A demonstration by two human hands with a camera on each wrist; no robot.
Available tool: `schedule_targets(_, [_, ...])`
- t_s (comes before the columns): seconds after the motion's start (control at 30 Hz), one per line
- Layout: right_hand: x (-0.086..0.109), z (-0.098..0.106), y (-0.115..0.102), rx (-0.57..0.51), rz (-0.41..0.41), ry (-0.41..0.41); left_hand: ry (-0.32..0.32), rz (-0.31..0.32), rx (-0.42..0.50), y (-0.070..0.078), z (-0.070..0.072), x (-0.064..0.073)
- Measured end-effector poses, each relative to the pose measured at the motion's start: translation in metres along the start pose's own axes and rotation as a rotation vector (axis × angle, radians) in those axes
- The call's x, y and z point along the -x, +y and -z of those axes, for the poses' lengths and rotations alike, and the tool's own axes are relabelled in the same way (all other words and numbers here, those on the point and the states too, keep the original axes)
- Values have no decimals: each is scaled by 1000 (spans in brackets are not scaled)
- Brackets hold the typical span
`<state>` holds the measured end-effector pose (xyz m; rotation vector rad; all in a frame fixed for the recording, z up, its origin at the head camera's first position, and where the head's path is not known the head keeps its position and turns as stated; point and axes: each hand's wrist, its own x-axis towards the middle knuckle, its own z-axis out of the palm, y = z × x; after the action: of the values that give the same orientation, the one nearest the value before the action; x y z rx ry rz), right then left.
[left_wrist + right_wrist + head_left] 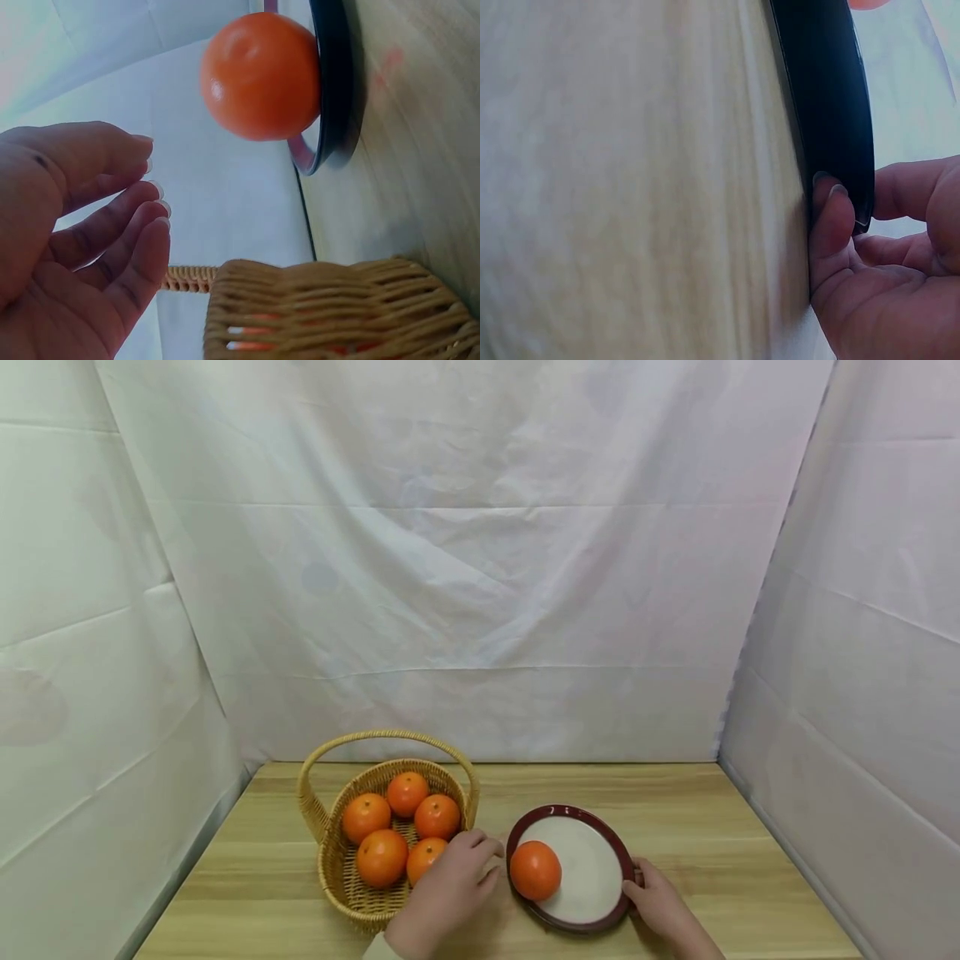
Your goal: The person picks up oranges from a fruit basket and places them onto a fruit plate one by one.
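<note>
A single orange [536, 871] sits at the left side of a white plate [588, 860] with a dark red rim. My right hand [656, 900] pinches the plate's right edge, thumb on one side and fingers on the other, as the right wrist view shows. My left hand [456, 883] hovers between the plate and a wicker basket [341, 906], its fingers loosely bent and nothing between them. Several oranges [382, 858] lie inside the basket; one orange [426, 856] is partly hidden behind my left hand.
The basket's tall arched handle [390, 734] rises above its rim. Everything stands on a wood-grain table [675, 810]. White cloth [480, 610] hangs behind the table and along both sides.
</note>
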<state>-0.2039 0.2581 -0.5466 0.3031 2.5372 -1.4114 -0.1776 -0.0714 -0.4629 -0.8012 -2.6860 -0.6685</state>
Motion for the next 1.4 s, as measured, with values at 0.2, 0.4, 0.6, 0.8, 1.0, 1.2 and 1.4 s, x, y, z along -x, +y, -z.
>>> schedule_targets(0.2, [0, 1, -1, -11, -22, -13, 42, 5, 18, 0, 11, 4])
schedule_targets(0.4, [0, -1, -1, -19, -25, -7, 77, -5, -27, -7, 20, 8])
schedule_targets(0.6, [0, -2, 2, -16, 3, 4, 52, 28, -71, -17, 27, 10])
schedule_targets(0.8, [-1, 0, 3, -5, 6, 1, 17, 12, -87, -25, 37, 12])
schedule_targets(1.0, [-1, 1, 2, 3, 12, 2, -100, 31, -136, -35, 46, 15])
schedule_targets(1.2, [2, 2, 0, 13, 27, 9, -289, 91, -214, -38, 53, 19])
schedule_targets(1.4, [6, 2, -1, 7, 75, 7, -359, 149, -197, -37, 57, 18])
